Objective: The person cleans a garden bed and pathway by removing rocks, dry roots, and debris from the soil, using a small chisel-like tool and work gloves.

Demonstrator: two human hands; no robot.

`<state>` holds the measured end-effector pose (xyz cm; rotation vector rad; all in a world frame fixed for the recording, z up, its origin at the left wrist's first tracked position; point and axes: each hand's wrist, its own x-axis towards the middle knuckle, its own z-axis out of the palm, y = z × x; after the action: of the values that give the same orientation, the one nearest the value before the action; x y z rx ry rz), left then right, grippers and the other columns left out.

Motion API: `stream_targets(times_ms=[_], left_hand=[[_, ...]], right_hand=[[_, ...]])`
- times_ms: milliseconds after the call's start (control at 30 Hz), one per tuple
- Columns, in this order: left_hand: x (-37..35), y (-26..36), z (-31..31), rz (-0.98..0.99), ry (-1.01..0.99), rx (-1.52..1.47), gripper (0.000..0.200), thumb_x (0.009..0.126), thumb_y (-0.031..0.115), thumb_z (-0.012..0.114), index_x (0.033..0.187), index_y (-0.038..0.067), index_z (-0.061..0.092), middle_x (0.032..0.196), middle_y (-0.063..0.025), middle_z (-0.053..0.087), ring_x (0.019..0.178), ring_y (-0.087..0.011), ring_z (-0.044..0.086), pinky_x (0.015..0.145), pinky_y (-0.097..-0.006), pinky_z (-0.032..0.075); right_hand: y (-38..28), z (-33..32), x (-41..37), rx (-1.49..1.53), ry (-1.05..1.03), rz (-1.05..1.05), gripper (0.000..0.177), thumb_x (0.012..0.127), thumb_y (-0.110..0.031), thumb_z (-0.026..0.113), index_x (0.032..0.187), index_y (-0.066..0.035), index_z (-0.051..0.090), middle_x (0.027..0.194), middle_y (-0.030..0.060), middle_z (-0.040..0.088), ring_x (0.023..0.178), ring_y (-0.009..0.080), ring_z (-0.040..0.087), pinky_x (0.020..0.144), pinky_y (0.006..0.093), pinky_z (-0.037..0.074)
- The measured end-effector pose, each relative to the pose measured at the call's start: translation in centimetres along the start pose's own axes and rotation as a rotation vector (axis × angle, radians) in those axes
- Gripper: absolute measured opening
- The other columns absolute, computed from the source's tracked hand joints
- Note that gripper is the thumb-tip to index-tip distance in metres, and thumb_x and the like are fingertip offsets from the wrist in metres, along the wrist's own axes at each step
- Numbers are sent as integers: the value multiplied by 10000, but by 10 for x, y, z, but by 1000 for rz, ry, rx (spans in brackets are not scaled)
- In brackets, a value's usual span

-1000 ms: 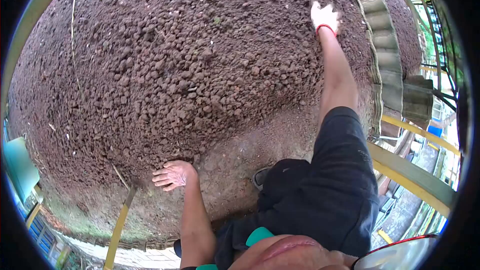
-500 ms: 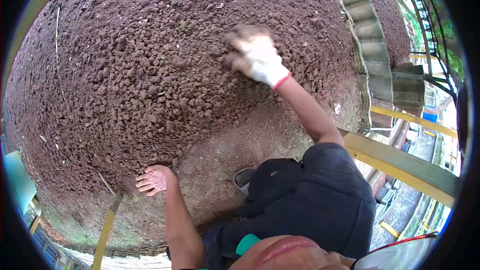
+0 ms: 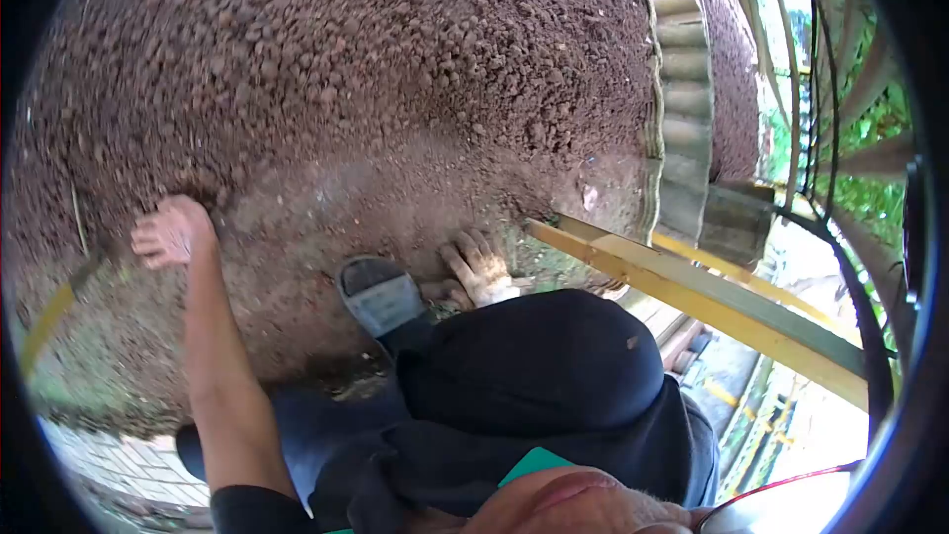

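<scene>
Drawn back beside the shoe, right hand lies splayed on soil; left hand likewise.

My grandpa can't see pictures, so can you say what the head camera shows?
A person leans over crumbly brown soil, bare left hand pressed flat on it and gloved right hand on the ground beside their shoe. A yellow beam and corrugated edging border the right.
</scene>
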<state>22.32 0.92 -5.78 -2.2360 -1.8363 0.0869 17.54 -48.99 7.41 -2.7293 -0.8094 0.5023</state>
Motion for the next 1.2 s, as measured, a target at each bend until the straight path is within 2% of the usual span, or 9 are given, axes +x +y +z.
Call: stream_targets(times_ms=[167, 267, 367, 633, 767, 867, 933, 1100, 1200], left_hand=[[11, -24, 4, 143, 70, -357, 476, 944, 358, 437, 1241, 42, 634, 1303, -149, 598, 1313, -263, 473, 1073, -501, 309], [31, -52, 8, 77, -140, -976, 424, 938, 372, 511, 1044, 15, 712, 1040, -162, 704, 1049, -296, 641, 925, -415, 454], [7, -91, -50, 217, -70, -997, 428, 913, 393, 599, 943, -16, 721, 846, -176, 715, 781, -319, 664, 769, -383, 508], [-85, -119, -152, 615, -925, -1205, 342, 892, 374, 699, 1015, 60, 753, 895, -90, 730, 803, -149, 642, 725, -320, 511], [-114, -103, -217, 271, -1779, -1412, 733, 930, 580, 569, 1350, -19, 515, 1117, -234, 647, 1042, -291, 654, 903, -392, 561], [-105, -110, -224, 71, -2157, -1665, 696, 965, 544, 522, 1316, -57, 505, 1126, -250, 646, 1007, -308, 677, 855, -434, 588], [-88, -123, -223, -60, -1997, -1849, 582, 966, 461, 566, 1266, -37, 544, 1084, -210, 658, 951, -275, 689, 823, -396, 595], [-46, -141, -179, -229, -1625, -2116, 278, 925, 136, 586, 1120, -62, 606, 1005, -170, 681, 878, -228, 698, 771, -339, 611], [-23, -156, -200, -327, -1526, -2208, 244, 907, 39, 567, 1116, -86, 583, 995, -181, 672, 881, -247, 692, 804, -373, 615]], right_hand=[[-13, 16, -26, 86, 13, 197, 564, 717, -172, 696, 1244, -11, 578, 1261, 243, 572, 1186, 424, 553, 999, 510, 446], [-17, 15, -40, 120, 35, 266, 562, 715, -160, 698, 1243, -10, 580, 1252, 240, 578, 1176, 420, 562, 993, 500, 454], [-22, 10, -41, 141, 54, 268, 560, 713, -149, 699, 1242, -9, 582, 1243, 237, 585, 1166, 416, 570, 986, 491, 463], [-58, -42, 29, 248, 110, 47, 557, 707, -119, 703, 1240, -5, 587, 1219, 228, 601, 1140, 406, 592, 967, 466, 486], [-106, -102, 100, 337, 111, -394, 548, 708, -98, 699, 1241, -27, 590, 1206, 210, 614, 1125, 380, 603, 966, 432, 501], [-171, -138, 146, 313, 34, -856, 521, 721, -91, 675, 1237, -70, 603, 1241, 189, 610, 1198, 360, 564, 1018, 447, 470], [-221, -153, 159, 195, -76, -1115, 515, 727, -97, 677, 1237, -87, 609, 1259, 166, 609, 1222, 346, 549, 1037, 448, 456], [-292, -182, 163, 54, -391, -1180, 398, 760, -165, 585, 1143, -104, 675, 1156, 140, 647, 1088, 330, 609, 948, 422, 502], [-313, -203, 161, 11, -164, -1359, 297, 810, -118, 590, 1103, -95, 634, 1111, 133, 640, 991, 315, 636, 865, 412, 537]])
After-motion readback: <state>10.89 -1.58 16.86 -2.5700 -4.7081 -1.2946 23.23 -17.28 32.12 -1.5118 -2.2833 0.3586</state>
